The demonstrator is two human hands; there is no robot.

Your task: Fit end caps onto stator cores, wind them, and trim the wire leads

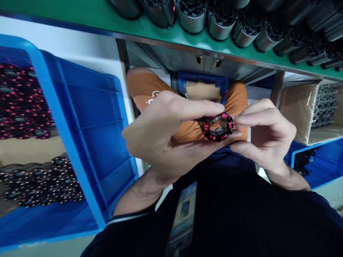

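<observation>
A ring-shaped motor stator [206, 129] with red wire windings and a dark frame is held in front of my body, its open bore facing up toward me. My left hand [163, 132] is closed round it, one finger along the far rim and the rest of the grip below and on the near side. From the other side, the curled fingers of my right hand [265, 132] pinch at the stator's right edge. Whether they hold a wire or other small part there is hidden.
On the left, a blue crate [91, 103] holds layers of wound stators [24, 103]. Metal cylinders [221, 26] line the green bench [80, 21] ahead. A cardboard box [297, 110] of grey parts sits above a blue bin [327, 164] at right. Cardboard pieces [203, 91] lie between my knees.
</observation>
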